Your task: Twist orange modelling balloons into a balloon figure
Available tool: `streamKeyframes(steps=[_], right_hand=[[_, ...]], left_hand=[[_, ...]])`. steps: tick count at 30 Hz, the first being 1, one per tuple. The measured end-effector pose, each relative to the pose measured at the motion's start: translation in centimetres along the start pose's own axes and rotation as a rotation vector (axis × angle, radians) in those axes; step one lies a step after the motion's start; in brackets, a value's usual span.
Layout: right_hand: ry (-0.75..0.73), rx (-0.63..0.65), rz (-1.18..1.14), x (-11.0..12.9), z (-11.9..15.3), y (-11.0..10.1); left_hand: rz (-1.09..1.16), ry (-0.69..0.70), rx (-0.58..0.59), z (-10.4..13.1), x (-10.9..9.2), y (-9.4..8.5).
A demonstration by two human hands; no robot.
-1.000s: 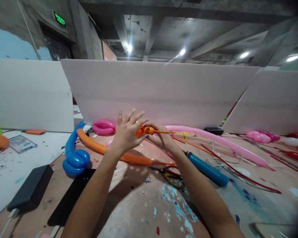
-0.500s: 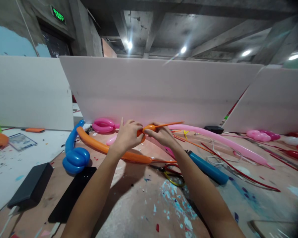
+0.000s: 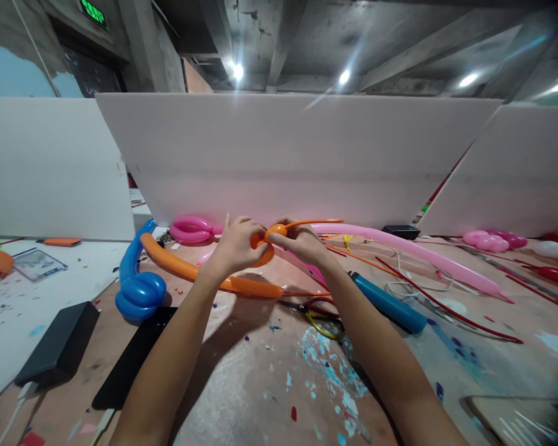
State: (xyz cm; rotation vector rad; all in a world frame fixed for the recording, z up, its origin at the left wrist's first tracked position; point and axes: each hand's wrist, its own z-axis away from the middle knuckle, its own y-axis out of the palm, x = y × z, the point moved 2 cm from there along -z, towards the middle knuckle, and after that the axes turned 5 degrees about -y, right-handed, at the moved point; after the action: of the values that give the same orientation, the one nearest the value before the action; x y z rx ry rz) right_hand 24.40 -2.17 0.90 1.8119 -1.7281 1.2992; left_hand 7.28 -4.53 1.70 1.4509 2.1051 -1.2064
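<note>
Both hands meet over the middle of the table around a small orange balloon piece (image 3: 276, 233) made of rounded bubbles, with a thin uninflated tail pointing right. My left hand (image 3: 240, 246) grips its left side, the index finger raised. My right hand (image 3: 302, 241) pinches it from the right, thumb against a bubble. Below and left of my hands lies a long orange balloon (image 3: 177, 263), partly hidden by my left wrist. A long pink balloon (image 3: 413, 251) stretches to the right behind my right hand.
Left are a twisted blue balloon (image 3: 142, 294), a black phone (image 3: 132, 362) and a dark power bank (image 3: 58, 344). Scissors (image 3: 323, 316) and a teal pump (image 3: 390, 303) lie near my right forearm. A magenta balloon (image 3: 190, 229) sits before the white panel (image 3: 283, 155).
The view has tilted and shifted slightly. My hands have turned a little around the orange piece; its bubbles show more and its tail lies flatter.
</note>
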Motion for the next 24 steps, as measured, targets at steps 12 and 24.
streamKeyframes(steps=[12, 24], right_hand=[[-0.015, -0.044, -0.177, 0.3, -0.2, 0.3], [0.009, -0.005, -0.253, -1.5, -0.5, 0.9]], left_hand=[[-0.159, -0.006, 0.231, -0.2, -0.9, 0.5], [-0.286, 0.079, 0.27, -0.1, -1.2, 1.1]])
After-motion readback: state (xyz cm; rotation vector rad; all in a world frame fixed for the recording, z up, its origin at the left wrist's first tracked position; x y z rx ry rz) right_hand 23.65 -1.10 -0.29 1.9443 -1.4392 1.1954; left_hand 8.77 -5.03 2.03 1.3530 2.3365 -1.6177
